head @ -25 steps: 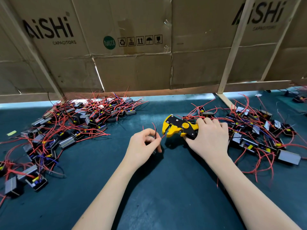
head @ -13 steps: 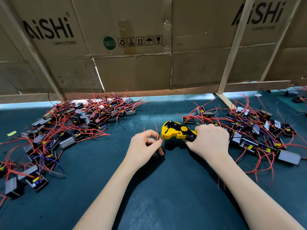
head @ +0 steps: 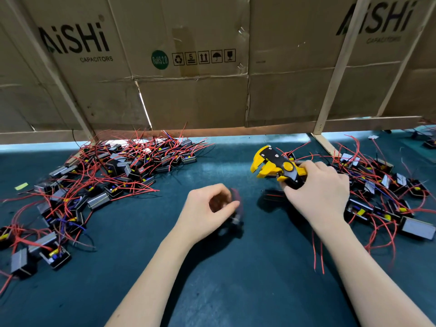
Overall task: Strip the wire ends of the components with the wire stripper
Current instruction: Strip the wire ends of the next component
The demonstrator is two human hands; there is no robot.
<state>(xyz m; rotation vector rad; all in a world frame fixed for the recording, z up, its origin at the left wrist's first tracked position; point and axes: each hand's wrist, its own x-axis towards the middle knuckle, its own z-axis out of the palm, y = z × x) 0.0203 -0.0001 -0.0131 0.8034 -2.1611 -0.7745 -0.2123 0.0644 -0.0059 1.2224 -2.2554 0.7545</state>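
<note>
Teal mat under wired components, cardboard wall behind

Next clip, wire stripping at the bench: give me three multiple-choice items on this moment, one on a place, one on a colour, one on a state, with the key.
1. Where is the wire stripper?
A. in the right hand
B. lying on the left pile
C. in the left hand

2. What colour are most loose wires in the left pile?
A. green
B. red
C. white

3. How do the stripper's jaws stand?
A. shut on a wire
B. hidden from view
C. open, with nothing between them

Key: 1 A, the right hand's fingers wrap its handles; 2 B, red strands dominate; 3 C, a gap shows between the yellow jaws, away from the left hand and its blurred component.
</note>
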